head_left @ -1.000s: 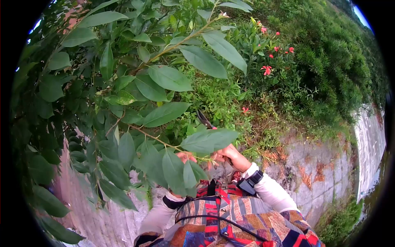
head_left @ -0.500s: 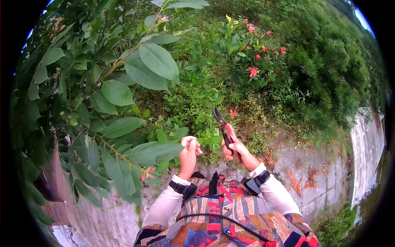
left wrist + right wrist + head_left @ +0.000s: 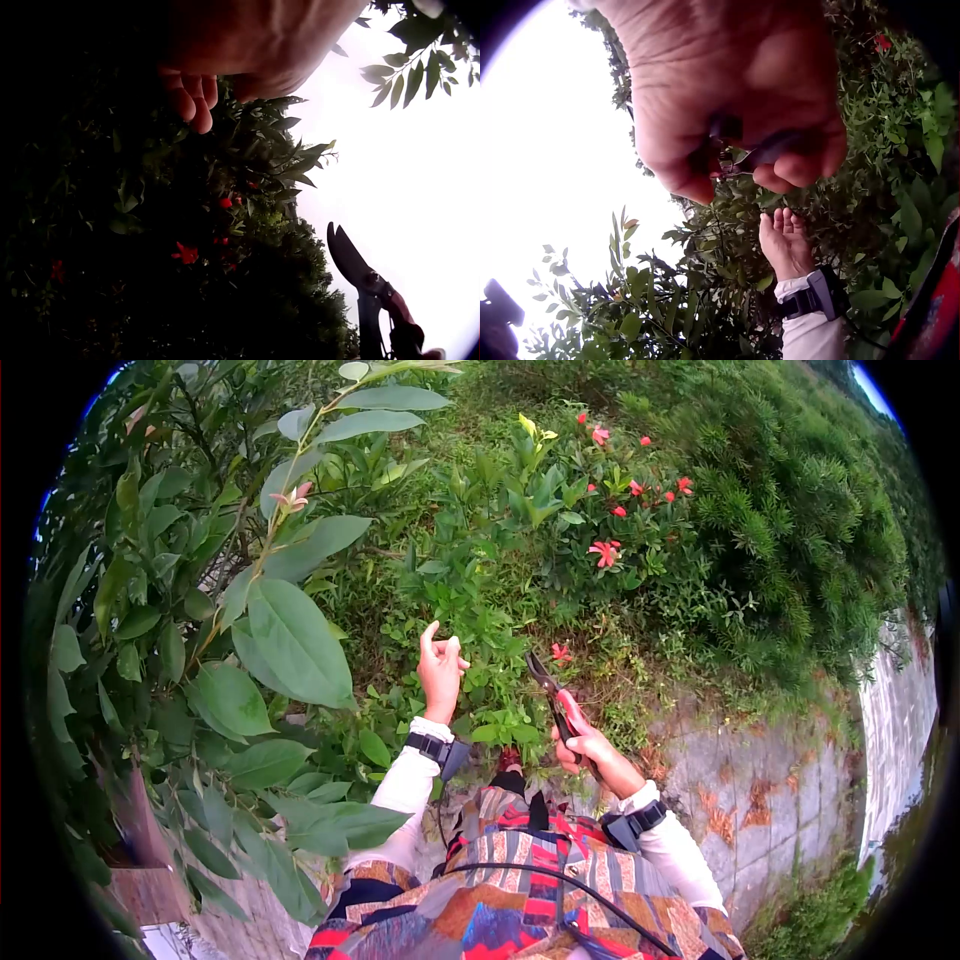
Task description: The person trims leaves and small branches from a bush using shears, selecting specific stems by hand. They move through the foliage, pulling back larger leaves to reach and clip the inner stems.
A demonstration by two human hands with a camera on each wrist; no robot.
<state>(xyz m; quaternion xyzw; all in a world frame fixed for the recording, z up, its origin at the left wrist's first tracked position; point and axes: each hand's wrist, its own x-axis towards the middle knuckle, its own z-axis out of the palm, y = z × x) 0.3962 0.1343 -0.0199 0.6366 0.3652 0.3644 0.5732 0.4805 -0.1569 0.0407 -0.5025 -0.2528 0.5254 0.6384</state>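
While right hand [image 3: 583, 746] grips red-handled pruners [image 3: 553, 695] — left hand [image 3: 440, 672] relaxed, upraised.

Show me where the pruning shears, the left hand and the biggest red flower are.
pruning shears [image 3: 560, 705], head view, on the red handle.
left hand [image 3: 440, 672], head view, on its middle.
red flower [image 3: 604, 552], head view, on its petals.

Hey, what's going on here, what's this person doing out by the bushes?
A person stands at a bank of green shrubs above a grey stone wall. Their right hand grips red-handled metal pruning shears, blades pointing up and clear of any stem. Their left hand is raised, open and holding nothing, in front of low green plants. A large-leaved branch hangs on the left, and red flowers bloom further up.
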